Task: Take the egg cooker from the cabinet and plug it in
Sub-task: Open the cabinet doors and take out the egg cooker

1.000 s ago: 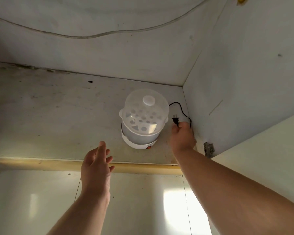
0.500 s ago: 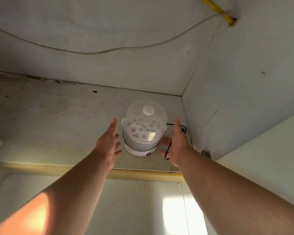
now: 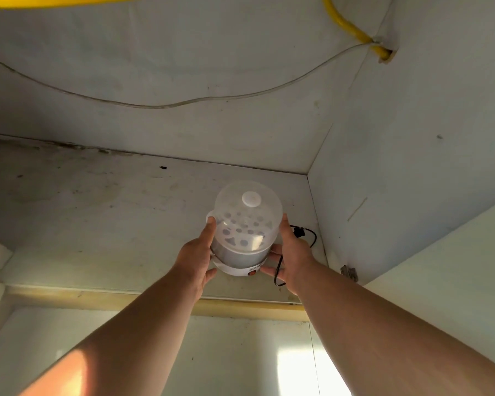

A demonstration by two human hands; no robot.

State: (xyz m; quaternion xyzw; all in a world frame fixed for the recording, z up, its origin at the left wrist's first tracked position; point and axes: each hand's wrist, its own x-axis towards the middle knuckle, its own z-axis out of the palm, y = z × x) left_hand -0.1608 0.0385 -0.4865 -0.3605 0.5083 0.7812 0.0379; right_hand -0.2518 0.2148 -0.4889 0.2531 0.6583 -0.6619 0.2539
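The egg cooker [image 3: 245, 227] has a clear domed lid, a perforated egg tray inside and a white base with a red button. It stands on the cabinet shelf [image 3: 97, 218] near the right wall. My left hand [image 3: 197, 252] presses against its left side and my right hand [image 3: 292, 252] against its right side. Its black cord [image 3: 312, 238] with the plug loops behind my right hand and hangs down past my palm.
The cabinet's right wall [image 3: 412, 167] stands close beside the cooker, with a metal hinge [image 3: 349, 272] at its front edge. A yellow pipe [image 3: 352, 30] and a thin grey cable [image 3: 183, 102] run across the back wall above. The open door panel [image 3: 455, 267] is at the right.
Both hands have closed in from either side and now grip the cooker. One second ago my right hand was at the plug and my left was below the shelf.
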